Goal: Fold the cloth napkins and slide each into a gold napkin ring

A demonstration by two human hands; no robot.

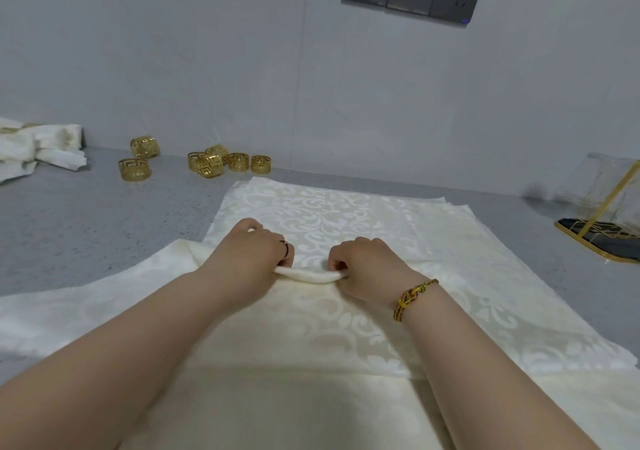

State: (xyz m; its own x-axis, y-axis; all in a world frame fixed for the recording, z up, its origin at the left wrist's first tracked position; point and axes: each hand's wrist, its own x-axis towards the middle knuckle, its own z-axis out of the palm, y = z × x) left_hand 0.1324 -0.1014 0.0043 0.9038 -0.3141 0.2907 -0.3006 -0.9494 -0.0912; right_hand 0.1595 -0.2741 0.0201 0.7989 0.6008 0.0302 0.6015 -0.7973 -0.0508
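Cream damask cloth napkin [311, 314], lying atop a stack of matching napkins [450, 241] on the grey speckled desk [86, 228], is being rolled from its far edge. Both the left hand [254, 252] and the right hand [363, 261] are curling their fingers [334, 264] around the slim roll [308, 274]. Uneven pressure is likely to skew the roll or drag the napkin beneath. Gold filigree napkin rings [211, 162] are waiting well apart, near the wall.
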